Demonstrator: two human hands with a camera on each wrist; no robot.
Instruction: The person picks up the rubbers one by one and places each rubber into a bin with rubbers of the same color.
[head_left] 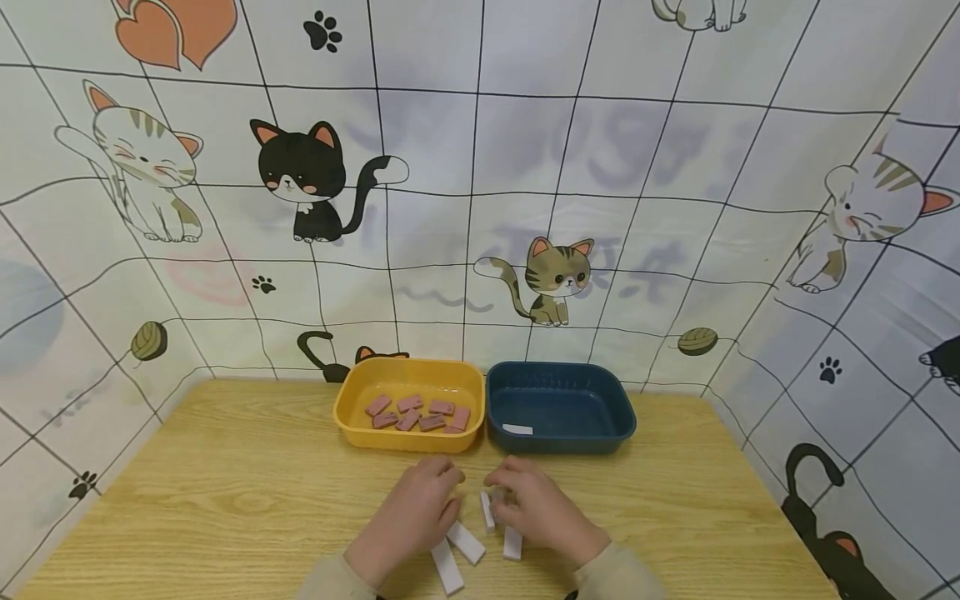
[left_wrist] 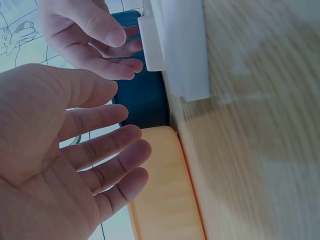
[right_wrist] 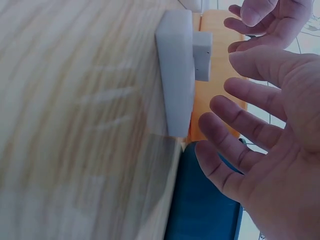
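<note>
My left hand (head_left: 414, 510) is just left of the middle of the table, over several white blocks, its fingers apart and holding nothing. To its right is my right hand (head_left: 542, 507), loosely bent and also holding nothing, as the right wrist view confirms. A small upright-looking white block (head_left: 487, 511) shows between the two hands. Another white block (head_left: 512, 543) lies partly hidden under the right hand. Two longer white blocks, one nearer the left hand (head_left: 467, 543) and one close to the front (head_left: 447, 570), lie at a slant.
At the back of the wooden table (head_left: 225, 483), a yellow tray (head_left: 409, 442) holds several pink blocks (head_left: 408, 419). Touching its right side is a dark blue tray (head_left: 558, 445) with a single white block (head_left: 517, 430) inside. A cat-patterned cloth (head_left: 435, 233) hangs behind.
</note>
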